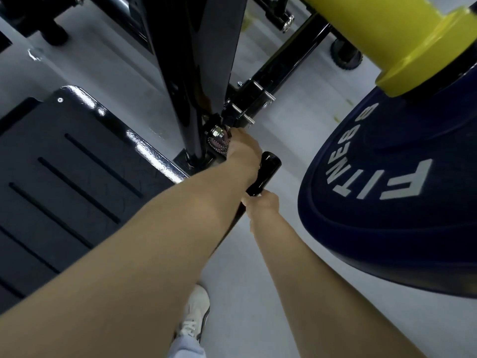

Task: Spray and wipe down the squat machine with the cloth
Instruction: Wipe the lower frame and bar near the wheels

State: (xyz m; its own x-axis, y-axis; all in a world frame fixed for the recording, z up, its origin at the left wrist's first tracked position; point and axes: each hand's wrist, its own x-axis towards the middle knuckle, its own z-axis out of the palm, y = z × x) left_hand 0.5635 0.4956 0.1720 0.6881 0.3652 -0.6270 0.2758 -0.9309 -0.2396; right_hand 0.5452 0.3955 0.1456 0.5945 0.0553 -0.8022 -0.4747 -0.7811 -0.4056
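1. The left hand (pixel 244 148) reaches down to the foot of the machine (pixel 206 60), where the black upright meets the base.
2. Its fingers curl over a bunched cloth (pixel 220 147), reddish and patterned. The fingertips are hidden behind the back of the hand.
3. The cloth is pressed against the frame, just below a silver bolt (pixel 216 131) at the joint.
4. The right hand (pixel 263 204) is wrapped around a glossy black handle (pixel 265 171), whose rounded end sticks out above the fist, just beside the left wrist.
5. A dark blue plate (pixel 387 202) fills the right side. White capitals on it read "FITNESS", upside down from this view.
6. The plate sits on a yellow hub (pixel 413 42), which bears no writing that can be read.
7. At left lies a dark footplate (pixel 64 164) with long slots and a shiny rim.
8. A white shoe (pixel 195 316) stands on the pale grey floor (pixel 258 280) between the forearms. It has a grey mark on its side, too blurred to read.
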